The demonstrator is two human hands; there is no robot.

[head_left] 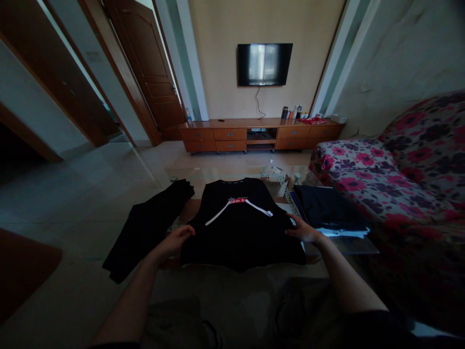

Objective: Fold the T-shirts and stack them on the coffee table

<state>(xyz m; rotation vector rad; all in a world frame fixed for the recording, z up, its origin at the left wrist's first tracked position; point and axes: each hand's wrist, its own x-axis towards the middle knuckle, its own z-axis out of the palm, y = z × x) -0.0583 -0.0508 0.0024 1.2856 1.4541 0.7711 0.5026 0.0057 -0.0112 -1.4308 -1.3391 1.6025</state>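
A black shirt [240,237] with a red label and white stripes lies spread on the glass table. My left hand [180,237] is at its left edge, fingers closed on the fabric. At the opposite edge is my right hand [302,230], thumb and fingers apart, touching the side of the shirt. Another dark garment [148,223] lies to the left, hanging past the table's edge. On the right sits a folded dark stack [327,206] with something light blue beneath it.
The glass table [225,173] has a patterned border. A floral sofa [366,174] stands close on the right. Farther off are a wooden TV cabinet [228,134] with bottles and cans on top, a wall television [264,65] and a wooden door [145,63].
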